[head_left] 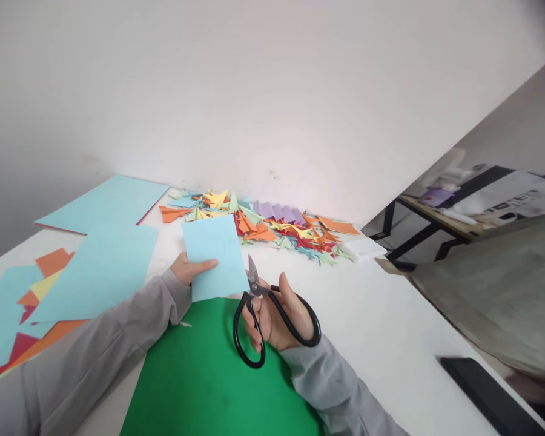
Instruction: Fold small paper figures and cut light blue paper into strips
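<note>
My left hand pinches a light blue sheet of paper by its left edge, thumb on top. The sheet is held up above the far part of a green mat. Just right of it, my right hand holds black-handled scissors, with fingers through the handle loops. The handles are spread apart and the blades point up, close to the sheet's lower right edge. Whether the blades touch the paper, I cannot tell.
Folded colourful paper pieces lie along the wall. Large blue sheets and coloured scraps lie at left. A white object stands right of the pile. A black flat object rests near the right table edge.
</note>
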The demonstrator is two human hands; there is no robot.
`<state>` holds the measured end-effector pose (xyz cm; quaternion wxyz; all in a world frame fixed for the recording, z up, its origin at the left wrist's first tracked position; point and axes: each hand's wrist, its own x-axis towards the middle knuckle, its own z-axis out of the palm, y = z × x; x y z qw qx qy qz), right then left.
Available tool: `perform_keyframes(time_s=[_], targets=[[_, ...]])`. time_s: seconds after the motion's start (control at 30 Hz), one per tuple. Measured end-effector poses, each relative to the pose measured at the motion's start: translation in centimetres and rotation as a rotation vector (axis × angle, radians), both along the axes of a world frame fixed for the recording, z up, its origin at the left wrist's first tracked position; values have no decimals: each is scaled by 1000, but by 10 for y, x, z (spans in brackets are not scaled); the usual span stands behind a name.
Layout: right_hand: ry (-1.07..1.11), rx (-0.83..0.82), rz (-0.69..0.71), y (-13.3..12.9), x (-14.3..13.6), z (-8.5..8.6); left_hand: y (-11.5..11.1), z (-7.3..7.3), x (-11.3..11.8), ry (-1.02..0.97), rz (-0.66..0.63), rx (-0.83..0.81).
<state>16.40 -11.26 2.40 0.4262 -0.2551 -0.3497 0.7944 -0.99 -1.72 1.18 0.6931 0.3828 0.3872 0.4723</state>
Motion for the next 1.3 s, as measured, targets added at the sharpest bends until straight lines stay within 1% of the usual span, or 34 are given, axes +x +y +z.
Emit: perform_keyframes(time_s=[0.1,0.2,0.3,0.47,0.57,0.8,0.93,1.07,1.3], targets=[[-2,13,1,0,0,0,3,3,-4,1,-27,-69],[-35,31,8,-1,2,0,3,9,-8,-67,-89,-185],[-65,36,14,-1,4,0,2,12,-8,-108,-95,-216],[-57,39,32,-1,5,0,2,6,-4,-14,-15,-146],[-52,42,8,0,4,-2,2,4,-1,25,49,-121],[-19,43,-75,1,3,0,2,7,1,-52,152,-95],[-3,41,-84,-1,4,4,4,6,0,-32,175,-101],[-45,32,-16,-2,6,6,3,8,-2,-4,140,-114],[-86,-5,81,-1,7,6,-2,8,-3,-5,-41,-112]])
